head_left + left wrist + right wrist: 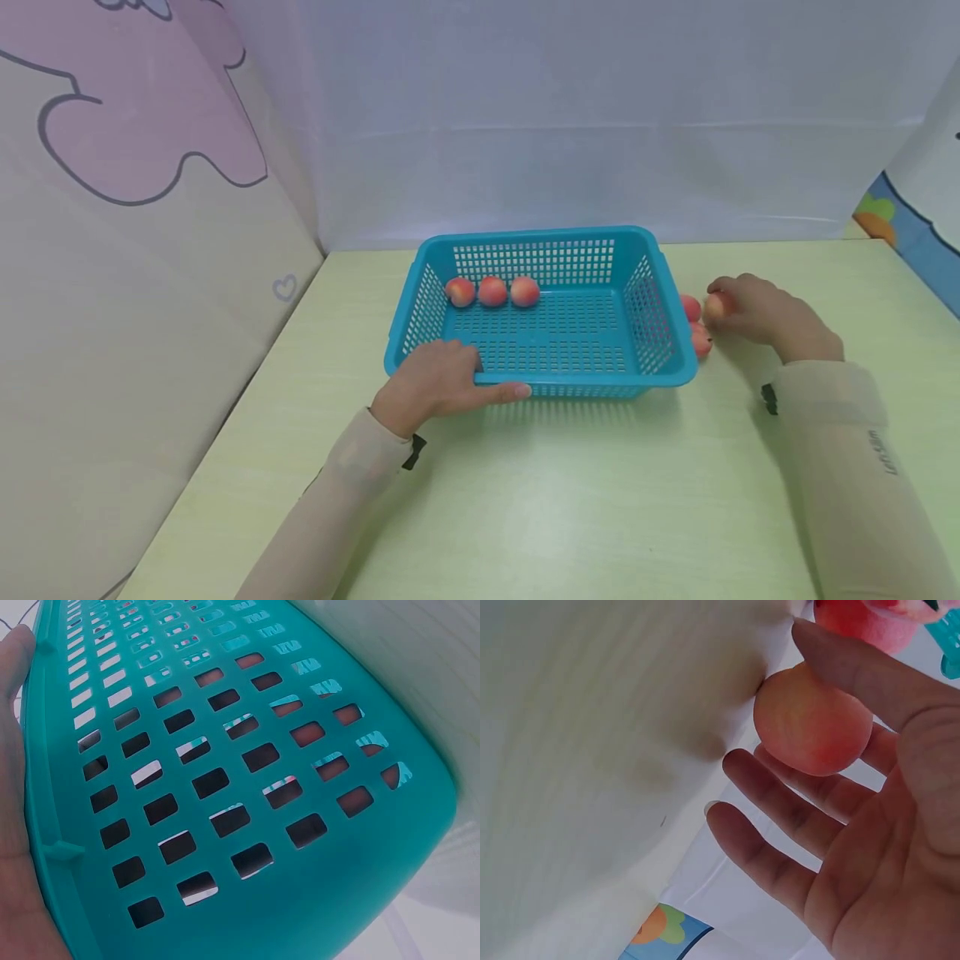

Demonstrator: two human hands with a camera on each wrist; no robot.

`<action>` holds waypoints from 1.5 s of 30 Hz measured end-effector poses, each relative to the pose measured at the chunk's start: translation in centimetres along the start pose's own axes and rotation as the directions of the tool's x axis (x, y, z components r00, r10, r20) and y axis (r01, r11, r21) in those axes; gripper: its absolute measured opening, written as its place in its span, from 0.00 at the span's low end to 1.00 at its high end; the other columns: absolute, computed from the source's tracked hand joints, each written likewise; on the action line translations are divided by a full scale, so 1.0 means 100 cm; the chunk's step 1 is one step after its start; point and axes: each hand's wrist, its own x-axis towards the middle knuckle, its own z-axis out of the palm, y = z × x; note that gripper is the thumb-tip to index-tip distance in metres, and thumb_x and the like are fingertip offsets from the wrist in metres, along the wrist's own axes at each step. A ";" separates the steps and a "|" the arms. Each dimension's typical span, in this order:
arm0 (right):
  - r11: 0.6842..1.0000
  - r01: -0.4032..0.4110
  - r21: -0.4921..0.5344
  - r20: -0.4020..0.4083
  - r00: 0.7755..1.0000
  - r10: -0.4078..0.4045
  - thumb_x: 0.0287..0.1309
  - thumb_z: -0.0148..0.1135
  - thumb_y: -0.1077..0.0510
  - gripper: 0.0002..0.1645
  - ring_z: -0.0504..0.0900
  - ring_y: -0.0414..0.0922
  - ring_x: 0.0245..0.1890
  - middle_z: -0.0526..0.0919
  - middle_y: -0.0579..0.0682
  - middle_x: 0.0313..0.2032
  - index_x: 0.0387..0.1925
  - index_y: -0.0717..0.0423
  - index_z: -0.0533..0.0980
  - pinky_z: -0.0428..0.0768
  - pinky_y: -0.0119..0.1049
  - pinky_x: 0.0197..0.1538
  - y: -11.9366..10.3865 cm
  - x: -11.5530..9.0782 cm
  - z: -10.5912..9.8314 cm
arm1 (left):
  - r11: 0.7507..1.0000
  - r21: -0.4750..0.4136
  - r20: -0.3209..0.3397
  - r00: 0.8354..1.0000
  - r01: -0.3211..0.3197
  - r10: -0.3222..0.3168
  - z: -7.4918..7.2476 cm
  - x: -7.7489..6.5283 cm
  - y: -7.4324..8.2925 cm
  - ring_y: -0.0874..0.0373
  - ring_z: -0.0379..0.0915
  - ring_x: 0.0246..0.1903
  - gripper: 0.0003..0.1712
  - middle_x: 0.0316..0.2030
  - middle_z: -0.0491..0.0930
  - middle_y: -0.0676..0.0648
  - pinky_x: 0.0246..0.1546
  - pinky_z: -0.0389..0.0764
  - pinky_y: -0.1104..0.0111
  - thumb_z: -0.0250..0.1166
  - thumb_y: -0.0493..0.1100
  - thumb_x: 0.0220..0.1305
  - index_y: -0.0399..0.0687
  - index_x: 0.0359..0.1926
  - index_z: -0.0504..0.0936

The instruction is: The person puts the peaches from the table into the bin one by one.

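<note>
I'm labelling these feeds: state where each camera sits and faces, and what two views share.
Head: on the head, facing forward and down at the blue basket; left hand, right hand and forearms show.
Left wrist: on that wrist, facing the basket's perforated side; part of the left hand shows.
Right wrist: on that wrist, facing a fruit in the right hand, whose palm side shows.
Shared: head and right wrist show that fruit and the orange-and-green print.

You've got a pale yellow-green table (570, 500), faint wood grain; blue perforated basket (585, 380) sits on it near the far edge, a few reddish fruits (702, 343) on the tabletop just right, partly hidden by its rim
</note>
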 end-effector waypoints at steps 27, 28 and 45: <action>0.998 -0.012 0.059 -0.136 0.991 0.019 0.50 0.67 0.58 0.38 0.66 0.64 0.42 0.65 0.68 0.46 0.55 0.71 0.58 0.71 0.60 0.38 -0.010 -0.005 -0.018 | 1.000 0.004 0.008 1.000 0.000 0.000 -0.001 0.001 0.001 0.62 0.55 0.11 0.46 0.11 0.54 0.56 0.14 0.55 0.68 0.35 0.91 0.41 0.54 0.15 0.61; 0.998 -0.003 0.057 -0.148 0.989 0.012 0.50 0.67 0.60 0.36 0.65 0.64 0.42 0.63 0.68 0.46 0.55 0.71 0.59 0.71 0.61 0.38 -0.010 -0.006 -0.019 | 1.000 0.005 0.007 1.000 0.000 0.000 -0.001 0.001 0.001 0.62 0.55 0.11 0.46 0.11 0.54 0.56 0.14 0.55 0.67 0.35 0.91 0.41 0.54 0.15 0.61; 0.998 0.061 -0.017 -0.301 0.952 -0.063 0.46 0.65 0.59 0.24 0.72 0.57 0.35 0.75 0.57 0.36 0.47 0.60 0.70 0.72 0.56 0.33 -0.034 -0.015 -0.030 | 1.000 -0.002 0.013 1.000 0.014 -0.014 -0.002 -0.001 0.001 0.62 0.54 0.11 0.45 0.11 0.53 0.56 0.14 0.54 0.67 0.37 0.91 0.41 0.54 0.14 0.60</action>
